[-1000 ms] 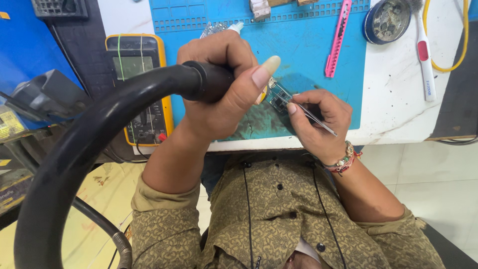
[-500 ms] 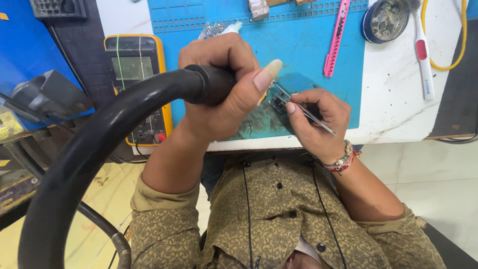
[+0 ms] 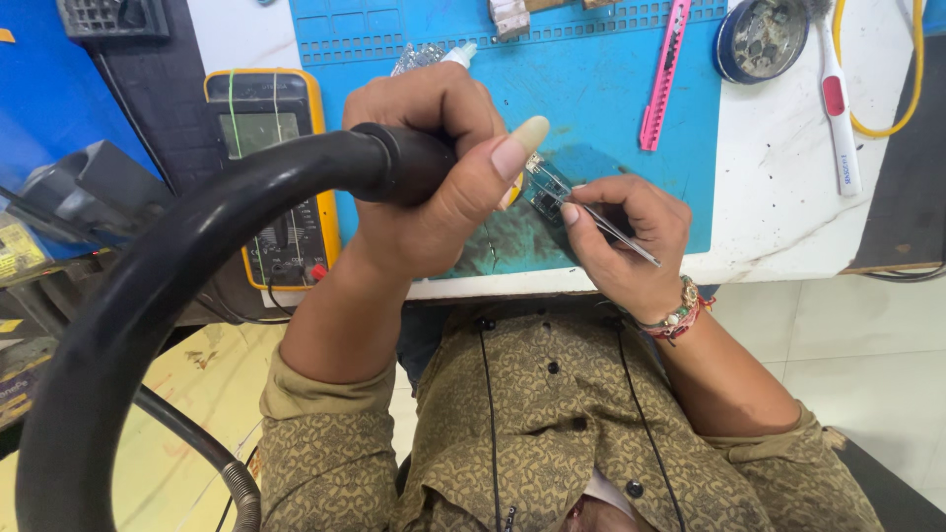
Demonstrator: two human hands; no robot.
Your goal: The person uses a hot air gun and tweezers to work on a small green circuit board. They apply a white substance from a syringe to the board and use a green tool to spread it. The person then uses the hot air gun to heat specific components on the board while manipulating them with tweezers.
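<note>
My left hand (image 3: 434, 177) is wrapped around the black handle of a hot-air tool (image 3: 404, 163), whose thick black hose (image 3: 138, 315) curves down to the left. Its tip points at a small circuit board (image 3: 545, 192) on the blue work mat (image 3: 591, 99). My right hand (image 3: 626, 232) holds thin metal tweezers (image 3: 611, 225) with their points on that board. The board is partly hidden by my left thumb.
A yellow multimeter (image 3: 271, 167) lies left of the mat. A pink utility knife (image 3: 663, 74), a round tin (image 3: 762, 37), a white brush-like tool (image 3: 840, 118) and a yellow cable (image 3: 912, 79) lie at the back right. The white table edge (image 3: 769, 261) runs near my body.
Both hands stay in place over the small board; only slight shifts of the tweezers and camera are visible.
</note>
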